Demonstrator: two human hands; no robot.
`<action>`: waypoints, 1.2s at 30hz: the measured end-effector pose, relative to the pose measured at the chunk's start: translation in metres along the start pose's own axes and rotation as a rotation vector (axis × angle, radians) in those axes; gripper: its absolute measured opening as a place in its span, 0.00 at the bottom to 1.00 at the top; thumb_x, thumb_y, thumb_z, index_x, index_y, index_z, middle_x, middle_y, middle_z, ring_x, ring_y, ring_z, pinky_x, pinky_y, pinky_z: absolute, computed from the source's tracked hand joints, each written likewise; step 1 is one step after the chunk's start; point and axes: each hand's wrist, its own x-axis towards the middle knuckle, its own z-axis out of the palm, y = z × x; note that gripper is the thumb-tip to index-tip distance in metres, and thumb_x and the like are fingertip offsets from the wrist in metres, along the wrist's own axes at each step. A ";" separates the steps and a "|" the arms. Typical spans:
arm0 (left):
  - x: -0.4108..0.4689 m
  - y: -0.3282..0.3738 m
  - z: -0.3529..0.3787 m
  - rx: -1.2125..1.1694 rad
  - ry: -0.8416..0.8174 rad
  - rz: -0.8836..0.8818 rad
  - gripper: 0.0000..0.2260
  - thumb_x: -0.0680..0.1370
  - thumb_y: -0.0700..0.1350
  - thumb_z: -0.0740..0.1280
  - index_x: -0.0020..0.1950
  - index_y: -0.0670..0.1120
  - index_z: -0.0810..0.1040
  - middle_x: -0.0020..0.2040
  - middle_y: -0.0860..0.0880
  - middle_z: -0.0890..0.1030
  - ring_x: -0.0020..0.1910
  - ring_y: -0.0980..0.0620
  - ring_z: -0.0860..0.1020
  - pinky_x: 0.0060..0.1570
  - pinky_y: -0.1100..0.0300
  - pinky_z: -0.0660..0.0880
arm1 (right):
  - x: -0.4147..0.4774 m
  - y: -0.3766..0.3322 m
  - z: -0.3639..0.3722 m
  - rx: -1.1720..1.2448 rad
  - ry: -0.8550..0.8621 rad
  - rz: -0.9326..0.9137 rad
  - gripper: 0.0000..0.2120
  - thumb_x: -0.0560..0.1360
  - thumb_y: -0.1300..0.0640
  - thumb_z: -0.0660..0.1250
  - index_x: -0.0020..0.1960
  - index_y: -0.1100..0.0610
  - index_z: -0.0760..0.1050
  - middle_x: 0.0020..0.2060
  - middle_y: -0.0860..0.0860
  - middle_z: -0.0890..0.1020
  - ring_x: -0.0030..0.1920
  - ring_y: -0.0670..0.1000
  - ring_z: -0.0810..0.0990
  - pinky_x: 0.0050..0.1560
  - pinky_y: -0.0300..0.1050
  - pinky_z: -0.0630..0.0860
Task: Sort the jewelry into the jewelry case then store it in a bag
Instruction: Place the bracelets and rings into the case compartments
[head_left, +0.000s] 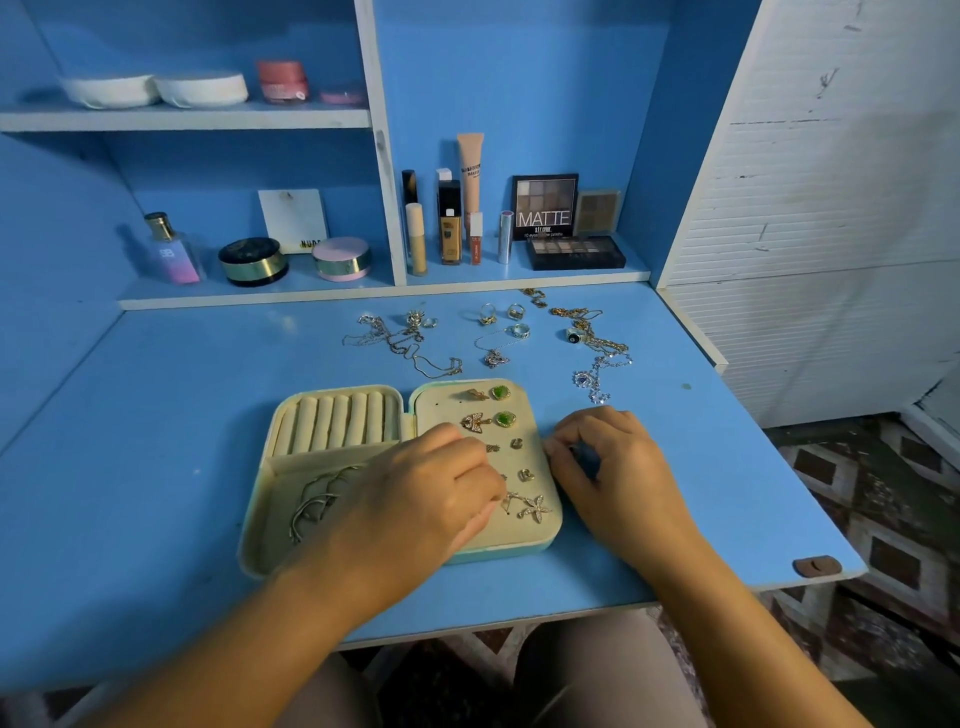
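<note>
1. The jewelry case (283, 470) lies open on the desk (156, 415), with ring rolls in its left half and the earring panel in its right
2. The left hand (421, 493) reaches across the case, its curled fingertips pinching narrowly at a starfish earring (513, 500) low on the panel
3. The right hand (608, 462) sits curled at the case's right edge; whether it holds anything I cannot tell
4. Loose rings (514, 322) and chains (597, 358) lie beyond the case; I judge the right hand nearer them

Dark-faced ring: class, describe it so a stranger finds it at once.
On the blue desk, look beyond the open jewelry case to the rightmost chain necklace. The ring lies beside its far part, the only one with a round dark face.
</note>
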 end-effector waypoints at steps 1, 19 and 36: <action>0.000 0.000 0.000 0.004 0.007 0.001 0.03 0.76 0.42 0.67 0.43 0.46 0.80 0.40 0.51 0.77 0.40 0.50 0.74 0.38 0.57 0.76 | 0.000 0.000 0.000 0.005 0.001 -0.003 0.05 0.74 0.53 0.67 0.43 0.54 0.79 0.43 0.46 0.79 0.46 0.50 0.76 0.47 0.37 0.72; -0.005 0.001 0.001 -0.008 -0.006 0.003 0.02 0.76 0.43 0.68 0.45 0.46 0.81 0.40 0.51 0.78 0.40 0.49 0.75 0.36 0.53 0.76 | 0.000 -0.002 -0.001 0.012 -0.006 -0.001 0.02 0.74 0.56 0.70 0.42 0.53 0.78 0.43 0.46 0.79 0.46 0.49 0.76 0.47 0.35 0.71; -0.014 0.004 -0.003 -0.265 -0.024 -0.252 0.17 0.71 0.64 0.70 0.53 0.55 0.84 0.46 0.61 0.76 0.47 0.61 0.75 0.48 0.62 0.73 | 0.006 -0.013 -0.007 0.038 -0.043 0.040 0.04 0.74 0.59 0.69 0.41 0.52 0.77 0.42 0.44 0.79 0.46 0.44 0.74 0.46 0.26 0.66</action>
